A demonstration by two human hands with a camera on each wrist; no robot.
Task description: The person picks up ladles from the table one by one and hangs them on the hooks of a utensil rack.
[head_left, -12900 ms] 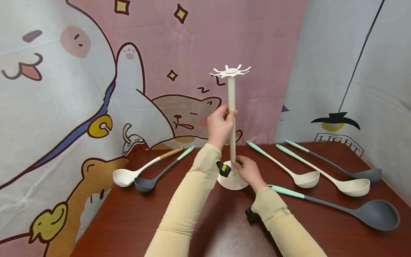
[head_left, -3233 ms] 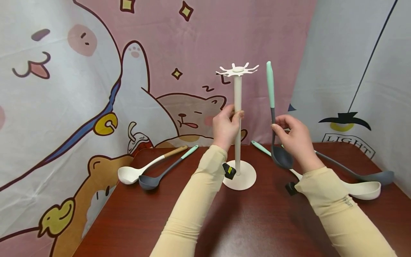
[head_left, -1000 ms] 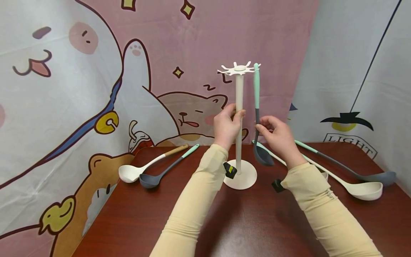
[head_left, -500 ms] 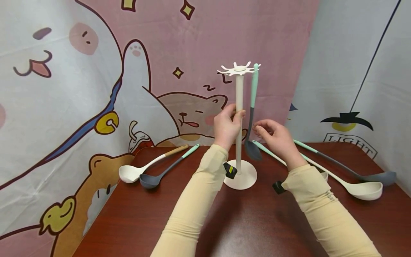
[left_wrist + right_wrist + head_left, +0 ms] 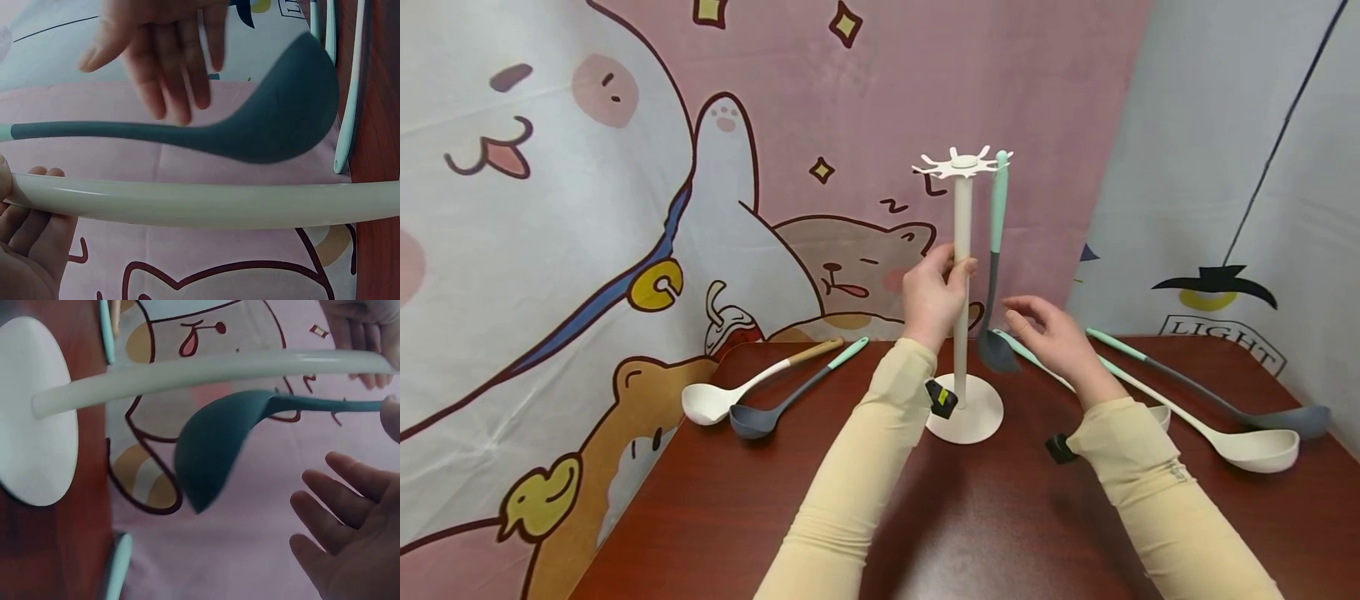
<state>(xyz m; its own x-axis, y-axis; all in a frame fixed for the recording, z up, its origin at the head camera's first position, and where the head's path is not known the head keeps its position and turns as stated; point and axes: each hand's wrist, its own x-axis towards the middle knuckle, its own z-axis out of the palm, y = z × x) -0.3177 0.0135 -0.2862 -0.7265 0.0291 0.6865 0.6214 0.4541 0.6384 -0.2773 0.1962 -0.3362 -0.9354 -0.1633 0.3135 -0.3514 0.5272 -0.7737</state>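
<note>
In the head view my left hand (image 5: 931, 296) grips the upright pole of a white utensil stand (image 5: 961, 354), about halfway up. From one arm of the stand's top, on the right side, hangs a grey ladle with a mint handle (image 5: 997, 208), its bowl low and near the pole. My right hand (image 5: 1056, 346) is just right of the ladle's shaft with nothing in it. The right wrist view shows that hand's spread fingers (image 5: 328, 519) apart from the ladle (image 5: 215, 444). In the left wrist view the dark bowl (image 5: 284, 115) hangs beside the pole (image 5: 206, 203).
On the table's left lie a white ladle with a wooden handle (image 5: 705, 404) and a grey ladle (image 5: 756, 421). At the right are a white ladle (image 5: 1258, 450), another grey ladle (image 5: 1292, 419) and one partly hidden behind my right arm. A printed curtain (image 5: 1030, 75) stands behind.
The grey ladle, first lying at the front right, was lifted and brought left to the stand. My right hand has let go and drawn slightly right and down. My left hand keeps holding the pole.
</note>
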